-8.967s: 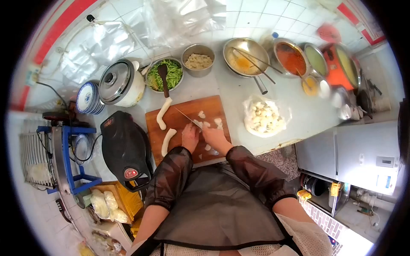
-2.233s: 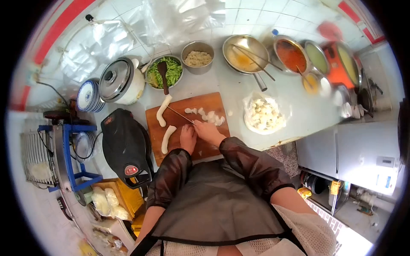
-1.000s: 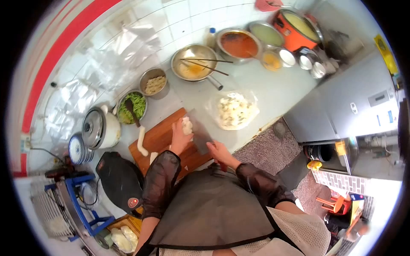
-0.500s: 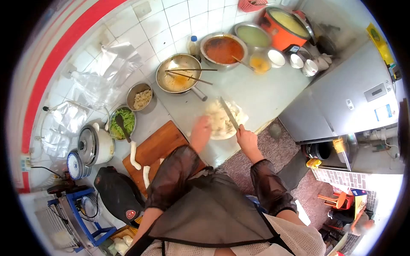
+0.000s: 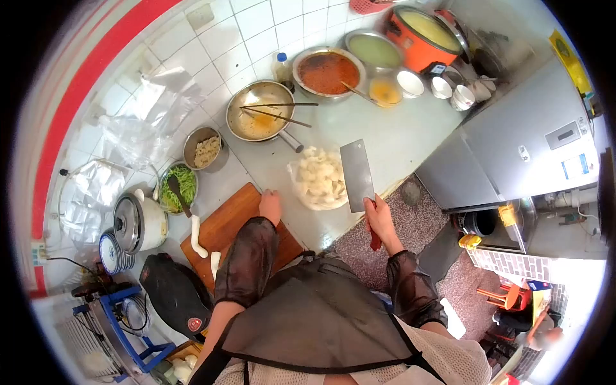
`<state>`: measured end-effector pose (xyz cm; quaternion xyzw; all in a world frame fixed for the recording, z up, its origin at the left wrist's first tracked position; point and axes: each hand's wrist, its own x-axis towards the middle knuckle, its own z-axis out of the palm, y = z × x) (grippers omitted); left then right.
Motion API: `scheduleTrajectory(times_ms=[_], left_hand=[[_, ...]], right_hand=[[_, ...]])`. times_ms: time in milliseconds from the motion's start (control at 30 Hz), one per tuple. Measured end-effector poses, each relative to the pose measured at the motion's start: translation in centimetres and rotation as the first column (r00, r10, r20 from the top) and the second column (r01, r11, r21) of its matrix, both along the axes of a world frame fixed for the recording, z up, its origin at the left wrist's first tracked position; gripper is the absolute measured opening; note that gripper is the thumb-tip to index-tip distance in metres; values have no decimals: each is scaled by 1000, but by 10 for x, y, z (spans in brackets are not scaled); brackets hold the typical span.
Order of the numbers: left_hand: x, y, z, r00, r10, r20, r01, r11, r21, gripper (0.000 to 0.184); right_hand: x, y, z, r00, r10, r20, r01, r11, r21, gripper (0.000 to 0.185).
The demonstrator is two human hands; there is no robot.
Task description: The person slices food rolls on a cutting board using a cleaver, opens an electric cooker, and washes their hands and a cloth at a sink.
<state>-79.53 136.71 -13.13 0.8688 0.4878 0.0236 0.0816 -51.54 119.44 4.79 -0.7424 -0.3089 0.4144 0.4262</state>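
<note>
My right hand [image 5: 380, 221] grips a cleaver [image 5: 359, 173] by its red handle. The broad blade stands up beside a clear plastic bag of pale chunks [image 5: 319, 179], overlapping the bag's right edge. My left hand [image 5: 270, 206] is at the upper right edge of the wooden cutting board [image 5: 231, 212]. Its fingers are bent together, and whatever they hold, if anything, is hidden. On the board lie a white dough roll [image 5: 198, 239] and a shorter white piece [image 5: 215, 262], partly covered by my left sleeve.
Behind the bag are a pan [image 5: 260, 122] with chopsticks across it and a bowl of red sauce [image 5: 328, 72]. Shredded greens [image 5: 183, 186] and a pot of pale pieces [image 5: 206, 151] stand left. An orange cooker [image 5: 420, 42] is far right, above a steel cabinet [image 5: 513, 141].
My left hand has moved left and down from the bag to the board. The cleaver has swung off the chunks to the right, and its flat side now faces me.
</note>
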Motion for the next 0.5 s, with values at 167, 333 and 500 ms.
scheduleTrajectory(times_ms=[167, 333, 500], left_hand=[[34, -5, 106, 610, 415, 675, -282, 910, -306, 18], [122, -11, 117, 665, 230, 711, 112, 910, -399, 30], [66, -43, 67, 420, 416, 807, -96, 904, -416, 27]], right_hand=[[0, -9, 7, 994, -82, -68, 83, 996, 15, 27], [-5, -9, 3, 999, -40, 7, 40, 999, 29, 26], [-21, -22, -19, 760, 270, 591, -333, 943, -2, 30]])
